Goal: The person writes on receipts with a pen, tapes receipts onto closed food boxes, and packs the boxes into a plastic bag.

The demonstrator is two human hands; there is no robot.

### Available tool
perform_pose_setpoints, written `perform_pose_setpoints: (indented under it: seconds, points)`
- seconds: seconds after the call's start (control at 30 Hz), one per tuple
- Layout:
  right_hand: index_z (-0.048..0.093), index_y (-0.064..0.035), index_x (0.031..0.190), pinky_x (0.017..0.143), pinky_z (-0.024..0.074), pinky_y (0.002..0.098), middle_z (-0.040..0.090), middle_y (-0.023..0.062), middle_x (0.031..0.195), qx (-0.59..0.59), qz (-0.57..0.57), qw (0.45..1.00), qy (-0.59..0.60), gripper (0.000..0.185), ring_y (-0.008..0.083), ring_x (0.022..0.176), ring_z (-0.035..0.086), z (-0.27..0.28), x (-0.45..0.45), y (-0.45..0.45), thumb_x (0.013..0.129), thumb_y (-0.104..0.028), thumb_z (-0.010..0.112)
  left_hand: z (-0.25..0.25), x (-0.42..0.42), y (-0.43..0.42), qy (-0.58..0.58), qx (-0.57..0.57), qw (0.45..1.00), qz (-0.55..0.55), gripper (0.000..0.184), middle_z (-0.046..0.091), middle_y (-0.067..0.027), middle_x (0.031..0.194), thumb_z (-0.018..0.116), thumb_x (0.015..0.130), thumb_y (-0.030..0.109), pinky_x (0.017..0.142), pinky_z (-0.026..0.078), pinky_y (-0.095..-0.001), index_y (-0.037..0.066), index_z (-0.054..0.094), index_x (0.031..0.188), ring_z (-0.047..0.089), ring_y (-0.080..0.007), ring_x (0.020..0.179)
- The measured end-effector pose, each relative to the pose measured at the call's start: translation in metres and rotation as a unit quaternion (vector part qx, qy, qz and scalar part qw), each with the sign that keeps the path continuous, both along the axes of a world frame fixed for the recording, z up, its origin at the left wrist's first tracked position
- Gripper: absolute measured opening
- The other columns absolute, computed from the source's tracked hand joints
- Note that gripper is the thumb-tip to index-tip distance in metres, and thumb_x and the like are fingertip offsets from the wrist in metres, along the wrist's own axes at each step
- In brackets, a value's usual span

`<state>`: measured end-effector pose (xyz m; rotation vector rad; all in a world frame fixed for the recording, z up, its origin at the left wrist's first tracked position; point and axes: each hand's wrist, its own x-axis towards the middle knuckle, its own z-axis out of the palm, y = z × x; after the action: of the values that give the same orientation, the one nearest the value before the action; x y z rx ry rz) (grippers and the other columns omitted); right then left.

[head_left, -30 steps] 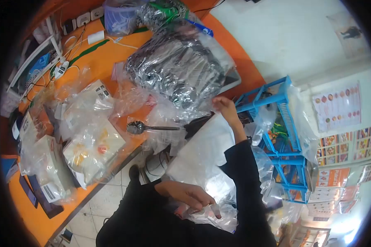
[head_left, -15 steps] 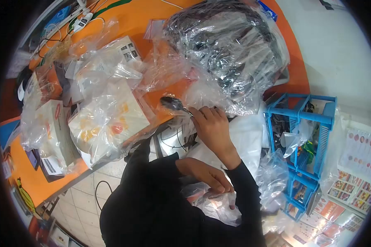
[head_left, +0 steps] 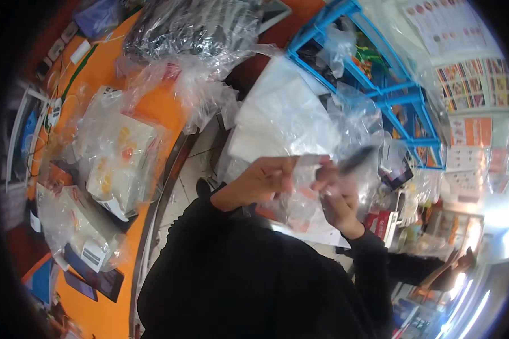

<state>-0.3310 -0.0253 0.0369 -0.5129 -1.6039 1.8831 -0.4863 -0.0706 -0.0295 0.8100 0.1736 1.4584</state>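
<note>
In front of my body, my left hand (head_left: pixel 260 183) is closed, its fingers pinching the edge of a clear plastic bag (head_left: pixel 300 210) that hangs between the hands. My right hand (head_left: pixel 340 204) is close on its right, closed around a dark spoon (head_left: pixel 359 159), which is smeared by motion and points up to the right. White plastic sheets (head_left: pixel 283 107) lie behind both hands.
At left, an orange table (head_left: pixel 121 282) bears bagged boxes (head_left: pixel 124 164) and a phone (head_left: pixel 104 277). A blue rack (head_left: pixel 373 96) stands at upper right. Another person's hand (head_left: pixel 464 263) shows at lower right.
My right hand first reached to the spoon on the table and gripped it, then brought it back beside my left hand. My left hand has risen with the bag. The view has shifted.
</note>
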Motion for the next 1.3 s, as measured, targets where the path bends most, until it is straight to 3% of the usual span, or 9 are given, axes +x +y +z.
perform_pose_setpoints:
  seconds: [0.23,0.47,0.57,0.73,0.8,0.87,1.03,1.17,1.3]
  points:
    - [0.042,-0.0028,0.085,0.077,0.0365,0.0234,0.049,0.0014,0.087,-0.071,0.094,0.946,-0.302,0.009,0.0068,0.086,0.045,-0.052,0.039,-0.012,0.079,-0.002,0.049,0.028,0.013,-0.025,0.111,0.011,0.993,0.048,0.02,0.03,-0.0184,0.125,0.052,0.078,0.018,0.063,0.038,-0.0192,0.006,0.043,0.065,0.047,-0.0058,0.074]
    - [0.046,-0.0038,0.095,0.081,0.0355,0.0266,0.051,0.0055,0.092,0.026,0.082,0.959,-0.27,0.017,0.0115,0.088,0.048,0.011,0.089,-0.022,0.08,-0.011,0.049,0.035,0.014,-0.033,0.137,-0.018,0.985,0.104,0.022,0.037,-0.0192,0.119,0.047,0.08,0.021,0.058,0.04,-0.0167,0.006,0.043,0.064,0.048,-0.0041,0.068]
    - [0.047,-0.0074,0.1,0.082,0.0348,0.0302,0.047,0.0084,0.104,0.088,0.123,0.98,-0.126,0.024,0.0165,0.09,0.048,0.033,0.104,-0.03,0.078,-0.015,0.051,0.027,0.014,-0.035,0.061,-0.031,0.992,0.111,0.023,0.036,-0.0177,0.121,0.046,0.08,0.021,0.059,0.04,-0.0162,0.007,0.042,0.063,0.048,-0.0028,0.072]
    - [0.052,-0.0107,0.094,0.078,0.0368,0.0284,0.053,0.0066,0.095,-0.12,0.013,0.94,0.32,0.02,0.0177,0.083,0.051,0.052,0.037,-0.04,0.075,-0.014,0.054,0.03,0.024,-0.053,0.144,-0.001,0.987,0.068,0.021,0.039,-0.015,0.119,0.044,0.08,0.02,0.06,0.039,-0.0176,0.007,0.043,0.065,0.048,-0.0036,0.074]
    - [0.056,-0.0115,0.087,0.073,0.0388,0.0266,0.056,0.0045,0.085,0.224,0.11,0.968,-0.015,0.012,0.0158,0.076,0.052,0.015,0.029,0.004,0.076,-0.016,0.053,0.035,0.025,-0.059,0.156,-0.032,0.98,0.122,0.021,0.041,-0.0145,0.118,0.044,0.08,0.02,0.058,0.039,-0.017,0.006,0.043,0.065,0.048,-0.0027,0.072]
    - [0.057,-0.0084,0.081,0.065,0.0404,0.025,0.057,0.0037,0.078,0.197,0.187,0.939,-0.211,0.011,0.0146,0.067,0.052,-0.006,0.024,0.012,0.075,-0.015,0.051,0.032,0.019,-0.059,0.137,-0.047,0.975,0.17,0.019,0.042,-0.0138,0.117,0.044,0.08,0.02,0.058,0.039,-0.0166,0.005,0.048,0.07,0.049,-0.0027,0.067]
    - [0.059,-0.006,0.078,0.061,0.0422,0.0276,0.058,0.01,0.073,0.407,0.252,0.605,-0.636,0.017,0.0204,0.068,0.056,-0.081,0.048,-0.012,0.075,-0.018,0.048,0.043,0.028,-0.06,0.257,-0.03,0.956,0.14,0.015,0.044,-0.0133,0.115,0.048,0.078,0.017,0.052,0.04,-0.0157,0.002,0.052,0.076,0.05,-0.0028,0.061]
    - [0.059,-0.007,0.079,0.062,0.0425,0.0284,0.058,0.0107,0.074,0.45,0.269,0.426,-0.737,0.018,0.0213,0.069,0.056,-0.128,0.068,-0.045,0.075,-0.02,0.047,0.045,0.046,-0.043,0.303,0.013,0.948,0.094,0.012,0.055,-0.0073,0.092,0.049,0.078,0.013,0.044,0.036,-0.0139,0.002,0.051,0.075,0.048,-0.0021,0.051]
    - [0.06,-0.008,0.08,0.063,0.0428,0.0293,0.058,0.0113,0.075,0.452,0.193,0.415,-0.765,0.019,0.0221,0.071,0.056,-0.074,0.094,-0.042,0.076,-0.022,0.047,0.048,0.016,-0.021,0.292,0.01,0.954,0.066,0.018,0.056,-0.0025,0.076,0.049,0.079,0.02,0.051,0.039,-0.0168,0.003,0.052,0.085,0.049,-0.0049,0.052]
